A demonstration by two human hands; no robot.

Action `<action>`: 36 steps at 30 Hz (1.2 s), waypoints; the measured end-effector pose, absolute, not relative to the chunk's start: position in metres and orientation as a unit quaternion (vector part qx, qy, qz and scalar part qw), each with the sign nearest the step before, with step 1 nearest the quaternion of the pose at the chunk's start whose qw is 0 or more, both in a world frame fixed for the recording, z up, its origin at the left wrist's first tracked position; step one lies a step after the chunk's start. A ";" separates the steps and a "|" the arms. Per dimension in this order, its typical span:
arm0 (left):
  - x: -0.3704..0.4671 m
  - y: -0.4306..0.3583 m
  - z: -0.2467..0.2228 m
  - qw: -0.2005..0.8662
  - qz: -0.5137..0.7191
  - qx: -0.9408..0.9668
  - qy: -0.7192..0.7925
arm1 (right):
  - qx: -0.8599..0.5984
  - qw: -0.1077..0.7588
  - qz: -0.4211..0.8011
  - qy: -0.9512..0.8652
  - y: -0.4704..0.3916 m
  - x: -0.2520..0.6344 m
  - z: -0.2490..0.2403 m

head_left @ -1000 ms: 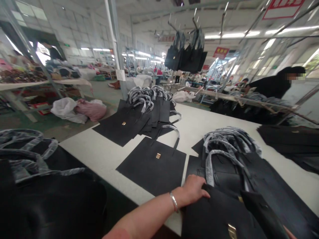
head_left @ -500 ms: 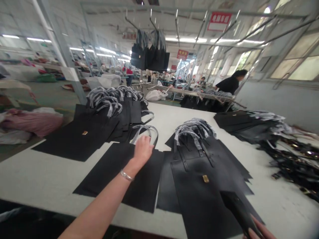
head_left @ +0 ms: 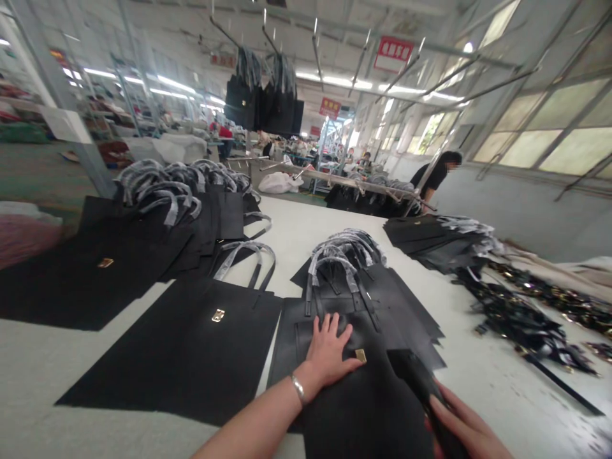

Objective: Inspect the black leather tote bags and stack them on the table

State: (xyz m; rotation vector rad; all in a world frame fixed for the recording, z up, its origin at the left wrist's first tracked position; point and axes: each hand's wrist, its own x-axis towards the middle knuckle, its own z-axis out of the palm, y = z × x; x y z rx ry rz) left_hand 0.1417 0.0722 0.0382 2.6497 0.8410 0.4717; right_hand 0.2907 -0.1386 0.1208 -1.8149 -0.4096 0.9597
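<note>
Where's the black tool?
In the head view, the black tool is at the lower right, in the right hand, right of the gold clasp by the left hand.

A white tabletop (head_left: 306,217) is set in a large workshop, where a greenish floor (head_left: 43,182) is seen at the left beside a slanting metal post (head_left: 98,167). At the right, a pale wall (head_left: 521,207) is broken by paned windows (head_left: 549,146). The hall is lit by rows of strip lights (head_left: 329,80), and a red-and-white sign (head_left: 393,54) is mounted overhead.
</note>
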 end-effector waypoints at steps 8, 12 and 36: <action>0.112 0.061 0.038 0.163 0.139 0.940 0.267 | -0.739 0.479 0.426 -0.209 -0.079 0.307 0.117; 0.114 0.062 0.038 0.150 0.131 0.941 0.273 | -0.734 0.484 0.425 -0.215 -0.061 0.311 0.121; 0.115 0.065 0.030 0.174 0.144 0.942 0.247 | -0.735 0.523 0.394 -0.176 -0.073 0.361 0.120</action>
